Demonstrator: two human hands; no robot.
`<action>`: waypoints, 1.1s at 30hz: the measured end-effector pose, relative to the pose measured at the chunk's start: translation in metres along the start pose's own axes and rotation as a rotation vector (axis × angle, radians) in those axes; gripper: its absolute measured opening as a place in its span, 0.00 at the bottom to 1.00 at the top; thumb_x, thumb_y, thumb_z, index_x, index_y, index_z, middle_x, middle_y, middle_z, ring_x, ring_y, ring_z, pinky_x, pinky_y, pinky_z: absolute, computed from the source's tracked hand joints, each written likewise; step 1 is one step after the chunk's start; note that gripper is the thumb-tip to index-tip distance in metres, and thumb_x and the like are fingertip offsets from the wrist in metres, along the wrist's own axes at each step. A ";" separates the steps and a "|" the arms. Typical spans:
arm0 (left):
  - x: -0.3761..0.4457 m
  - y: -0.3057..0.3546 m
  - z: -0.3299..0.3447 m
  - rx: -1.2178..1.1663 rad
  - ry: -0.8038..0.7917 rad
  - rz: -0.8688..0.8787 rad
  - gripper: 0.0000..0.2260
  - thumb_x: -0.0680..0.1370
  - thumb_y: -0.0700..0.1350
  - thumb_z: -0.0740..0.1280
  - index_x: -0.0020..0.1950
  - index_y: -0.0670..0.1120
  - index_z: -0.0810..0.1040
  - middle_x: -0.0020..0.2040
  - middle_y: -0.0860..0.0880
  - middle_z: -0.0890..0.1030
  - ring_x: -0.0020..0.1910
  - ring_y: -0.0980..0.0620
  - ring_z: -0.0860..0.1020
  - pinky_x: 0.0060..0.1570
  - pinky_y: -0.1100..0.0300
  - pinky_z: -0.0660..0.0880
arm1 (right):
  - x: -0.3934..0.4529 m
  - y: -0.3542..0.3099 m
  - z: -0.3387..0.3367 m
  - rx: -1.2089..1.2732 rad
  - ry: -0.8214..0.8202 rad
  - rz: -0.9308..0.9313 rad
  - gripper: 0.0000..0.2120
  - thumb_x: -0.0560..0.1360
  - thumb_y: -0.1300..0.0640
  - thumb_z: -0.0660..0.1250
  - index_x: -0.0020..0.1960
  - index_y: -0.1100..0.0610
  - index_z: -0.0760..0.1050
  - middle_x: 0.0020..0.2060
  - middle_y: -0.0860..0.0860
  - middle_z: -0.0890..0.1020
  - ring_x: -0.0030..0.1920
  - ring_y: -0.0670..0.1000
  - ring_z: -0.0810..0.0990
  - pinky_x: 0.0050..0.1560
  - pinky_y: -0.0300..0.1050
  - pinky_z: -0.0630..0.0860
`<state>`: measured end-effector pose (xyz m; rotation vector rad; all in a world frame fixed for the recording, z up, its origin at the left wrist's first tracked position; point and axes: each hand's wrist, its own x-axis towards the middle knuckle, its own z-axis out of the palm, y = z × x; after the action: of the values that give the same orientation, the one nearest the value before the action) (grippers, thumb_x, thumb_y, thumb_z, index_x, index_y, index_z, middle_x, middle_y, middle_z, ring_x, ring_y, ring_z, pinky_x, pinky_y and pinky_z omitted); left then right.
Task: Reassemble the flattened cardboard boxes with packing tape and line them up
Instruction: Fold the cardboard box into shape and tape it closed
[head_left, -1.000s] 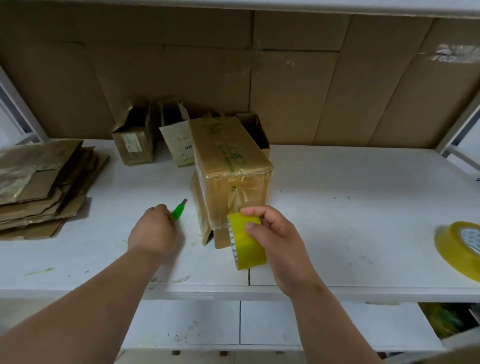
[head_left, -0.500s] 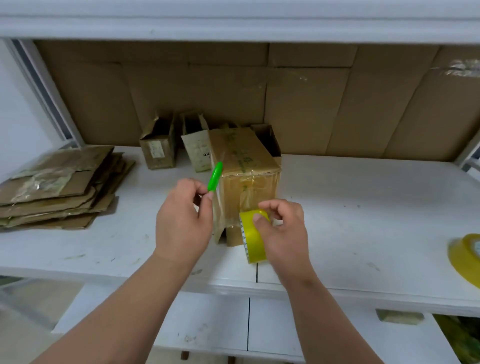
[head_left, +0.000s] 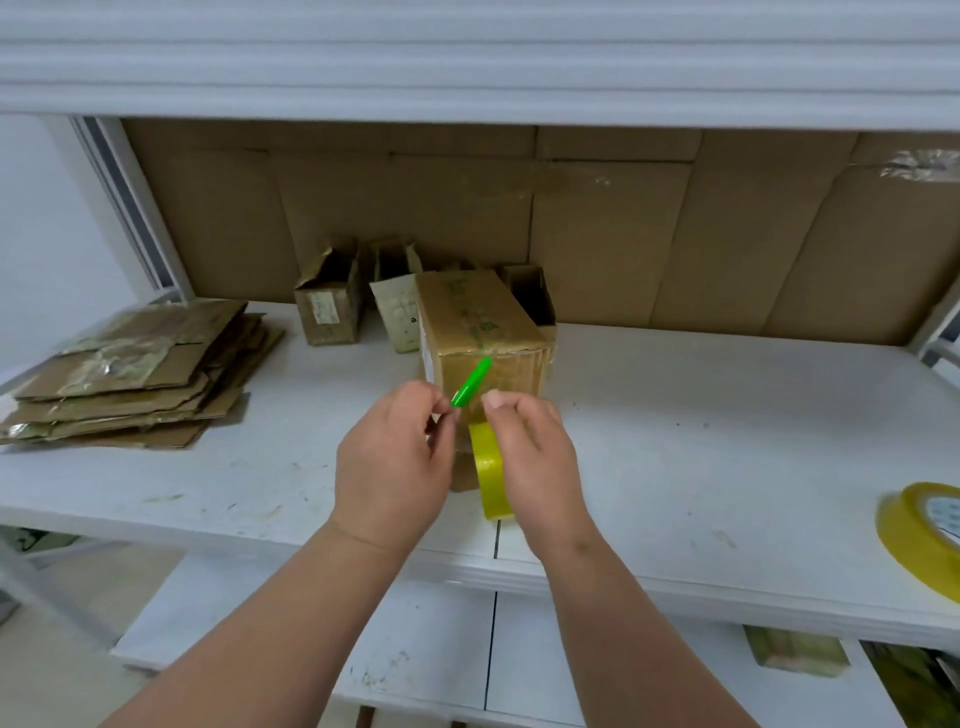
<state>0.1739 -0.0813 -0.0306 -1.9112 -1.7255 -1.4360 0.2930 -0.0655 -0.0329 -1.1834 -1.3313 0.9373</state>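
Up front, both hands met just before the assembled cardboard box (head_left: 483, 332), which stood on the white table (head_left: 701, 441) near its middle, one end facing the camera and glossy with clear tape. The left hand (head_left: 392, 462) had its grip narrowed to a pinch on the lower end of a small green cutter (head_left: 470, 382), whose tip slanted up and to the right across the box's near face. The right hand (head_left: 535, 462) curled around a yellow tape roll (head_left: 491, 470), holding it on edge just in front of the box's lower corner, thumb and forefinger raised close beside the cutter. Whether a strip ran from the roll to the box could not be told.

Behind the box, against the cardboard-lined back wall (head_left: 623, 234), stood three smaller open boxes: one to the left (head_left: 327, 306), one (head_left: 395, 317) partly hidden by the taped box, and one (head_left: 530, 296) peeking out at its right rear corner. At the table's left end lay a stack of flattened boxes (head_left: 135, 374), some with old tape shining on them. A second yellow tape roll (head_left: 924, 535) lay flat at the far right edge, cut off by the frame. Above ran a white upper shelf (head_left: 467, 57).
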 end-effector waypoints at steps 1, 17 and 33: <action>-0.002 0.000 0.003 0.010 -0.017 0.027 0.06 0.75 0.40 0.71 0.41 0.46 0.75 0.36 0.51 0.78 0.31 0.49 0.72 0.29 0.53 0.74 | 0.001 0.000 -0.001 0.006 -0.007 0.008 0.12 0.71 0.37 0.62 0.43 0.43 0.79 0.50 0.41 0.78 0.58 0.45 0.76 0.61 0.46 0.72; -0.004 0.000 0.030 -0.202 -0.409 -0.416 0.16 0.76 0.54 0.70 0.61 0.53 0.72 0.54 0.55 0.77 0.48 0.61 0.76 0.44 0.66 0.72 | 0.008 0.001 -0.028 0.230 0.092 0.180 0.04 0.82 0.55 0.59 0.51 0.52 0.72 0.40 0.49 0.86 0.42 0.42 0.81 0.46 0.40 0.76; 0.003 0.011 0.042 -0.680 -0.364 -0.800 0.06 0.76 0.40 0.72 0.52 0.48 0.81 0.50 0.47 0.81 0.45 0.49 0.80 0.38 0.60 0.77 | 0.033 -0.004 -0.077 -0.666 -0.233 -0.179 0.14 0.80 0.51 0.61 0.64 0.45 0.79 0.58 0.46 0.81 0.57 0.48 0.77 0.57 0.47 0.76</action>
<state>0.2047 -0.0539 -0.0451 -1.9340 -2.6246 -2.2981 0.3709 -0.0410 -0.0132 -1.4399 -1.9946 0.5166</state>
